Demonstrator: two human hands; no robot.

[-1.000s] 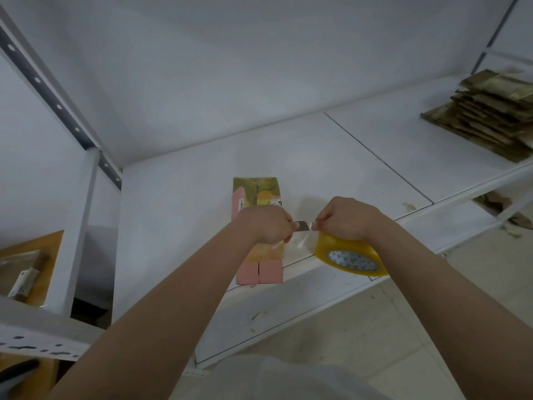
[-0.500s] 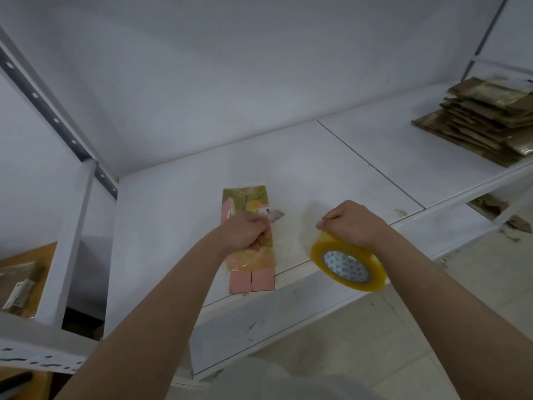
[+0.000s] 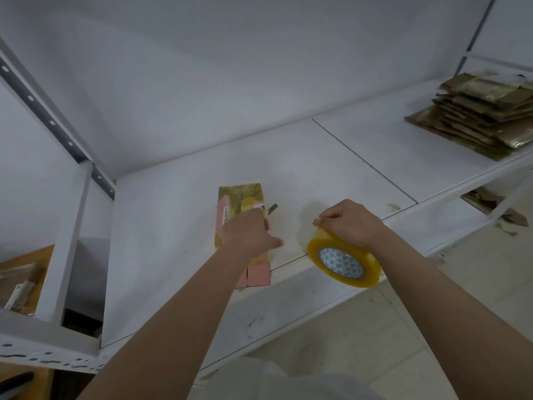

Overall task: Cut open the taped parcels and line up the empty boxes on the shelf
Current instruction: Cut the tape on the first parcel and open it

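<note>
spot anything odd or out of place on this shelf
The pink box juts past the shelf's front edge, under the left hand gripping a cutter. The right hand holds a tape roll, odd for a cutting job. The flattened cardboard stack far right is untidy.

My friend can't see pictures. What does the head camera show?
A left hand holds a small knife over a flat pink box on a white shelf. The right hand grips a yellow tape roll.
</note>
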